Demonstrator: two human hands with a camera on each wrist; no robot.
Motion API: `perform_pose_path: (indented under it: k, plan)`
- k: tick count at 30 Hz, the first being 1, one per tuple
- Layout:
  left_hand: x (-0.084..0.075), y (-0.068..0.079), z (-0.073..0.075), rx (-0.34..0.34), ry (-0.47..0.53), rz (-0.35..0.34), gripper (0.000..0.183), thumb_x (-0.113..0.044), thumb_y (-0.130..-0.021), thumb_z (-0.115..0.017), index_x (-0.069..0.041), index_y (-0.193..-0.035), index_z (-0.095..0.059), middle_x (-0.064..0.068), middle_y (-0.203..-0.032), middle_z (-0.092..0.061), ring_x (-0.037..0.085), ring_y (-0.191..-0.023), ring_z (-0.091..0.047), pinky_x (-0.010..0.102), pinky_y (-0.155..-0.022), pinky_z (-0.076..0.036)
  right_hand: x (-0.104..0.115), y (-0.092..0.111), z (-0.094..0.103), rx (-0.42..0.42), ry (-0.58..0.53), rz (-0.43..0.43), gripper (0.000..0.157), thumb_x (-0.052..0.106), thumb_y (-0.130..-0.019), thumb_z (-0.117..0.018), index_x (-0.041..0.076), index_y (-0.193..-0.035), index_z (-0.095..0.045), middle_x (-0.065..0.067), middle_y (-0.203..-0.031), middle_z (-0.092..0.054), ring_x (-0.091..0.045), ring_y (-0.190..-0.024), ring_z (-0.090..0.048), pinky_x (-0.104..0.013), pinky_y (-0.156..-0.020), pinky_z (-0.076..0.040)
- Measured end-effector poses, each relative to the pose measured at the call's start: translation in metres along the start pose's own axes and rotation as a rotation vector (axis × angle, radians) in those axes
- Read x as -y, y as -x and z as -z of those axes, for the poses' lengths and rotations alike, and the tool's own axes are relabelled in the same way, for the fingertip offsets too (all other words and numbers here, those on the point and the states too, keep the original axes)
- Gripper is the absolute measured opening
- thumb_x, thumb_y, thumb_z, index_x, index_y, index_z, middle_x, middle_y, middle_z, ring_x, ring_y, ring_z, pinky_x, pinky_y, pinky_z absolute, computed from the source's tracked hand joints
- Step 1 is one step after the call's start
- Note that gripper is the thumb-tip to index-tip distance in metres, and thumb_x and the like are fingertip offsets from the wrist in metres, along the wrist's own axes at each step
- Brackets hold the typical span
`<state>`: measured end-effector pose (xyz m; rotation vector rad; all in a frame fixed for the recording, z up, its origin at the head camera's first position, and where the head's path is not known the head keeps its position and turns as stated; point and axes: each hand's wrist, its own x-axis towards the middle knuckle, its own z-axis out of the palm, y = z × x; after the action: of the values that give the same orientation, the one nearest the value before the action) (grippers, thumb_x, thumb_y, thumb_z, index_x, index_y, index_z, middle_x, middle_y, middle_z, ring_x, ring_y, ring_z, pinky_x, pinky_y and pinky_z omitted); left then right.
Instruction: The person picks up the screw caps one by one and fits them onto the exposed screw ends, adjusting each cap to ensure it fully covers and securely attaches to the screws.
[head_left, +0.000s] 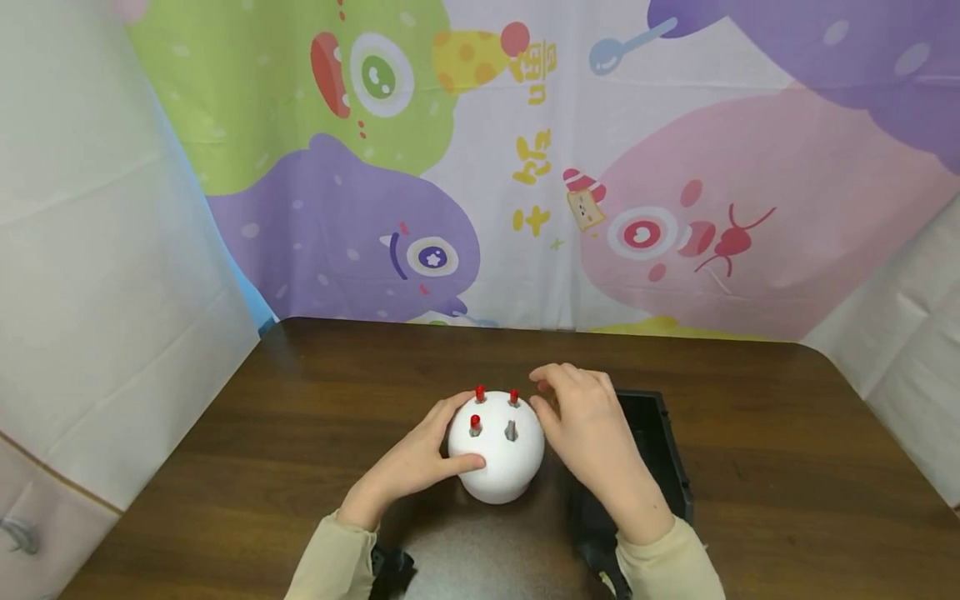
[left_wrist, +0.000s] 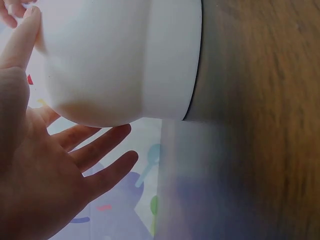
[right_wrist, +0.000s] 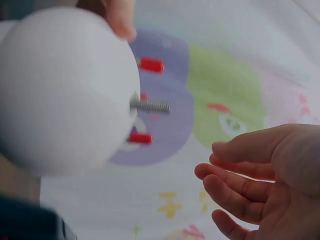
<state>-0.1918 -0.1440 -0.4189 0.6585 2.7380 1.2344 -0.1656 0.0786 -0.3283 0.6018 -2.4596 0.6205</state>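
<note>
A round white dome-like body [head_left: 498, 467] stands on the table, with a cylindrical white base [left_wrist: 172, 60] visible in the left wrist view. Out of its top rise several short metal posts. Three carry red caps [head_left: 476, 423], and one is a bare threaded screw [right_wrist: 152, 106]. My left hand [head_left: 416, 454] holds the dome's left side, thumb across the front and fingers round the back. Just right of the dome, my right hand [head_left: 588, 425] hovers with fingers loosely bent. Nothing shows between its fingertips, and they are apart from the posts in the right wrist view.
Under and beyond my right forearm lies a black tray [head_left: 681, 471], its inside partly hidden. The brown wooden table [head_left: 787, 467] extends to both sides. A patterned cloth [head_left: 570, 275] hangs behind its far edge, and pale cloth [head_left: 112, 250] hangs at the left.
</note>
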Motion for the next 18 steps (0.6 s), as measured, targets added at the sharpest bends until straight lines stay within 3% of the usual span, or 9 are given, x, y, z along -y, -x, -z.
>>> perform_pose_path:
  k: [9, 14, 18]
  plan:
    - [0.001, -0.001, -0.001, -0.013, -0.014, -0.004, 0.086, -0.062, -0.069, -0.066, -0.034, -0.139, -0.025, -0.007, -0.131, -0.038, 0.011, -0.116, -0.045, 0.040, -0.096, -0.038, -0.027, -0.002, 0.015, -0.059, -0.031, -0.060, 0.012, 0.000, -0.078, -0.064, 0.003, -0.089, -0.065, -0.006, -0.078, -0.064, -0.020, -0.068, -0.061, -0.042, -0.075, -0.045]
    - [0.001, -0.001, -0.002, -0.013, -0.015, -0.002, 0.085, -0.062, -0.069, -0.066, -0.036, -0.139, -0.025, -0.007, -0.131, -0.038, 0.011, -0.116, -0.045, 0.041, -0.096, -0.038, -0.032, -0.002, 0.017, -0.057, -0.018, -0.080, 0.010, 0.001, -0.080, -0.062, 0.003, -0.089, -0.066, -0.007, -0.079, -0.065, -0.020, -0.068, -0.061, -0.040, -0.071, -0.046]
    - [0.001, 0.000, -0.002, -0.013, -0.013, -0.001, 0.085, -0.062, -0.069, -0.066, -0.037, -0.139, -0.025, -0.007, -0.132, -0.038, 0.012, -0.116, -0.044, 0.041, -0.096, -0.038, -0.034, 0.000, 0.017, -0.015, 0.009, -0.093, 0.010, 0.003, -0.079, -0.063, 0.003, -0.089, -0.066, -0.007, -0.081, -0.064, -0.022, -0.073, -0.061, -0.044, -0.078, -0.044]
